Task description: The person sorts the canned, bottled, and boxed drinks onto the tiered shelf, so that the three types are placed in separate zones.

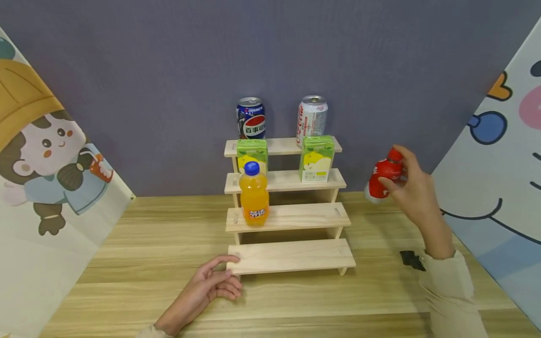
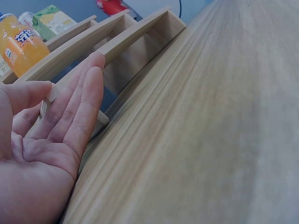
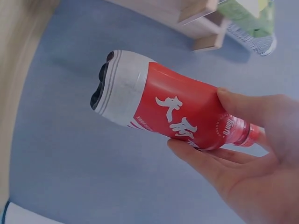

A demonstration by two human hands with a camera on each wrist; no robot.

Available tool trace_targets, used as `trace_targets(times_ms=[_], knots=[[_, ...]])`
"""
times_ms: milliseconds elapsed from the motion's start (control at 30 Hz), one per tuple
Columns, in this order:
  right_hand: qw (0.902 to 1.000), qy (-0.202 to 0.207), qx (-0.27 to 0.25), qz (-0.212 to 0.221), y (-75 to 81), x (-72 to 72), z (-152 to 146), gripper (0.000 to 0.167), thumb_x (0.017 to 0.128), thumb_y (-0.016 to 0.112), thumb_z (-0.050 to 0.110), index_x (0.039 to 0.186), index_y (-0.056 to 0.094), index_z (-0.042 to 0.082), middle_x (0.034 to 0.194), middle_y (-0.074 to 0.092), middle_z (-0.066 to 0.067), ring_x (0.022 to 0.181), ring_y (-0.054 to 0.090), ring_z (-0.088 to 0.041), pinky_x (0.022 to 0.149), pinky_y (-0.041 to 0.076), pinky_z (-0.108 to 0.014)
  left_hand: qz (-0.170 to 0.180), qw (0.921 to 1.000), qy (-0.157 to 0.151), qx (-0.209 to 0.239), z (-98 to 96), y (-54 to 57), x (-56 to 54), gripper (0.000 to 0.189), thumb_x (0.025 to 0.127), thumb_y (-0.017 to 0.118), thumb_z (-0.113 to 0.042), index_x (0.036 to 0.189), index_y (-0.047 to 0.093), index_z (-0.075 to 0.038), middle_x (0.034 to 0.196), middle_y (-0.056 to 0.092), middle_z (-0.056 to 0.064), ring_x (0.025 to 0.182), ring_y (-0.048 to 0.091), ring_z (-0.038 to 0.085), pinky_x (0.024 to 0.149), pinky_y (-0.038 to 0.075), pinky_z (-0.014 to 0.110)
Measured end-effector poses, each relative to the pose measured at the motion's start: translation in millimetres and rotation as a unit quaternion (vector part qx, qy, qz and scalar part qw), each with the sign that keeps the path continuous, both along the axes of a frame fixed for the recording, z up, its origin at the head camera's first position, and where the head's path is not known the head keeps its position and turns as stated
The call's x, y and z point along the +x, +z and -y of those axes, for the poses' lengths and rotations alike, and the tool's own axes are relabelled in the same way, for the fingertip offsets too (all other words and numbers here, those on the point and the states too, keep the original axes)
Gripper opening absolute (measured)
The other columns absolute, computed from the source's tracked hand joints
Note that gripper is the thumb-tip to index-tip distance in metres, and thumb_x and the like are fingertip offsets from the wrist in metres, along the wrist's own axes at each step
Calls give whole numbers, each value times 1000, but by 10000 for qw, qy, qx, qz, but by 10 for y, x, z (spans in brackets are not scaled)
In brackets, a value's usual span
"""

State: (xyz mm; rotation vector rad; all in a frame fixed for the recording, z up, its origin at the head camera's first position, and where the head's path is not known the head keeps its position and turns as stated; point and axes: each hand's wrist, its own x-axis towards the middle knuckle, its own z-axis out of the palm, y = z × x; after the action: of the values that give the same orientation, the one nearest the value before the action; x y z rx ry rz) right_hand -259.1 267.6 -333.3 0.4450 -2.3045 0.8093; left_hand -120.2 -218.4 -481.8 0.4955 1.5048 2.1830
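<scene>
In the head view, my right hand (image 1: 416, 192) holds a red soda bottle (image 3: 177, 102) with a white base and red cap, tilted, in the air right of the shelf. Its fingers and thumb grip the bottle's upper part. At the near left corner of a stepped wooden display shelf (image 1: 291, 257), my left hand (image 1: 213, 281) pinches the lowest board between thumb and index finger. An orange soda bottle (image 1: 254, 199) with a blue cap stands at the left of the second step from the bottom.
Two green juice boxes (image 1: 317, 159) stand on the third step. On the top step are a blue cola can (image 1: 251, 117) and a white cola can (image 1: 312, 119). A small black object (image 1: 411, 260) lies on the wood-grain table (image 1: 177, 220). Cartoon panels flank both sides.
</scene>
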Motion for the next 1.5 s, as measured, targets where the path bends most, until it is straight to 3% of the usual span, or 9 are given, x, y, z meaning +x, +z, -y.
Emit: trace_targets(times_ms=[33,100,133,200,300,567,833,1100,1500], knots=[[10000,8,10,-3,16,18,18,89,79,80,-7,153,33,13,126,59,-31,98,64,-47,82,50,-8,-39,10000,-22,36,2,-2,-2,39,109,37,-8,146,37,0,106,71,20,94,72,28,84,61,41],[10000,33,7,0,54,60,59,91,79,80,-7,153,33,13,126,59,-31,98,65,-47,82,56,-27,-92,9999,-65,106,5,-1,-4,39,109,36,-7,147,37,1,106,71,20,94,72,29,84,61,41],[10000,31,16,3,73,83,78,91,78,80,-7,153,33,14,126,59,-31,98,65,-47,82,56,-28,-110,9998,-67,125,5,1,-5,39,109,35,-7,147,37,1,106,71,20,94,72,29,83,61,41],[10000,52,49,-6,117,132,122,92,78,81,-8,154,33,14,126,59,-31,98,65,-47,79,54,-47,-145,9997,-83,151,6,-1,-6,39,109,35,-6,147,36,2,106,71,21,94,72,29,83,61,41],[9999,97,107,-44,181,203,183,93,77,82,-7,153,33,14,126,60,-30,97,66,-47,77,52,-55,-103,9998,-55,130,0,1,-4,39,109,36,-6,147,37,1,106,71,20,94,72,29,83,61,41],[9990,397,189,-62,292,379,348,95,75,83,-7,153,35,14,128,60,-28,95,68,-45,75,54,-49,101,9999,8,-40,7,1,19,39,109,37,-9,147,37,-1,105,71,19,94,72,28,84,61,41],[9980,632,50,19,338,486,515,96,74,83,-8,154,36,17,130,61,-24,107,66,-39,78,57,-49,-112,9998,-43,186,7,-16,5,39,108,35,-5,146,37,3,105,71,21,93,72,29,83,61,42],[9948,1006,12,167,289,494,715,95,77,82,-5,155,33,21,136,58,-19,116,63,-34,82,59,-46,-102,9999,31,120,5,-13,-9,38,108,37,-6,146,38,2,104,71,22,92,72,29,82,61,42],[9905,1355,166,-147,162,460,905,95,75,85,-2,154,35,18,130,62,-15,107,66,-27,83,60,-38,-188,9996,-13,232,-7,-27,-11,38,107,37,-3,145,38,2,105,71,22,92,73,29,83,61,42]])
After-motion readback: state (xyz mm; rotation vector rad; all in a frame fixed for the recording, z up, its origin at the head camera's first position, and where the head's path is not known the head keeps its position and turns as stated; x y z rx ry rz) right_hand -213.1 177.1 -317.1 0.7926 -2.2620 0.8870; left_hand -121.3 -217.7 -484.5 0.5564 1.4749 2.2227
